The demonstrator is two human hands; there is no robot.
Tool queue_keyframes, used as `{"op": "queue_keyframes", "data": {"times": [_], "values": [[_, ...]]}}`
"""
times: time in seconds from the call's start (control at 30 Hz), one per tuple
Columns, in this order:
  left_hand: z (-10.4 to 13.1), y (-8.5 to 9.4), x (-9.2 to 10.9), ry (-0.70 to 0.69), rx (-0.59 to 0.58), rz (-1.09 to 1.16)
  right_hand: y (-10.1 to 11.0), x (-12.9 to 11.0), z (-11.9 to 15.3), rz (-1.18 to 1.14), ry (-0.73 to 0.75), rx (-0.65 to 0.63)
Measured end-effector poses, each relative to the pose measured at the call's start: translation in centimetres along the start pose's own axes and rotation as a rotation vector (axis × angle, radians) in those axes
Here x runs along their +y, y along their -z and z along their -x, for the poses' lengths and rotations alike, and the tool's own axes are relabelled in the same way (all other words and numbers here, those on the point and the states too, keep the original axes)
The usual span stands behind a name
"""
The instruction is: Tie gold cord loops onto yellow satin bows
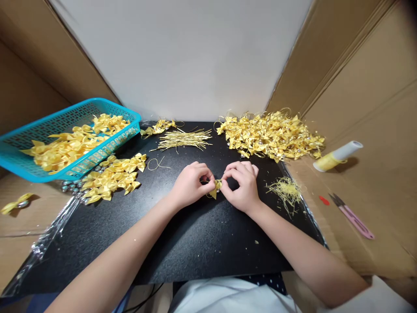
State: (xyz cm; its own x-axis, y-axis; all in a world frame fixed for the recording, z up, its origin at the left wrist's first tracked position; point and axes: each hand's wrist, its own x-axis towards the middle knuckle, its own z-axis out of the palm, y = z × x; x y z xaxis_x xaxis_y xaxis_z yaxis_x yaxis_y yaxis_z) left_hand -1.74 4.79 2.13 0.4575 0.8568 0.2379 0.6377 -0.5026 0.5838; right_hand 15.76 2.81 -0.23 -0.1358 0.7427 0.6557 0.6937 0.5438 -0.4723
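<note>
A small yellow ribbon bow point(213, 192) is held low over the black tabletop point(195, 234), between my two hands. My left hand point(194, 184) pinches at its left side, where a thin gold cord loops out. From the other side my right hand point(241, 184) pinches the bow's right edge with thumb and forefinger. The fingertips cover much of the bow. Beyond my hands lies a bundle of cut gold cords point(185, 139). One loose cord point(159, 164) curls on the table left of my left hand.
At left stands a turquoise basket point(35, 174) of yellow bows, with more bows point(114, 176) and silvery bells or beads point(70, 186) beside it. A heap of corded bows point(270, 134) sits back right. Thread scraps point(286, 191), pink thread snips point(353, 217) and a thread spool point(337, 156) lie at right.
</note>
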Motion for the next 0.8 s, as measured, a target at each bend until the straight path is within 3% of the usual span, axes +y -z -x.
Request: {"op": "queue_keyframes", "data": {"times": [0.17,0.33,0.47,0.63,0.8], "values": [[0.0,-0.1,0.1,0.01,-0.014,0.0,0.1,0.0,-0.1,-0.077,-0.013,-0.004],[0.1,-0.3,0.2,-0.017,-0.016,0.064,0.1,0.2,-0.3,-0.359,-0.061,-0.093],[0.2,-0.4,0.4,-0.056,-0.035,0.289,-0.1,0.8,-0.4,-0.54,-0.144,-0.115],[0.3,-0.6,0.7,0.038,-0.158,0.611,-0.1,1.3,-0.5,-0.584,-0.224,-0.125],[0.3,-0.8,0.8,0.099,-0.155,0.711,-0.1,1.3,-0.6,-0.597,-0.222,-0.135]]}}
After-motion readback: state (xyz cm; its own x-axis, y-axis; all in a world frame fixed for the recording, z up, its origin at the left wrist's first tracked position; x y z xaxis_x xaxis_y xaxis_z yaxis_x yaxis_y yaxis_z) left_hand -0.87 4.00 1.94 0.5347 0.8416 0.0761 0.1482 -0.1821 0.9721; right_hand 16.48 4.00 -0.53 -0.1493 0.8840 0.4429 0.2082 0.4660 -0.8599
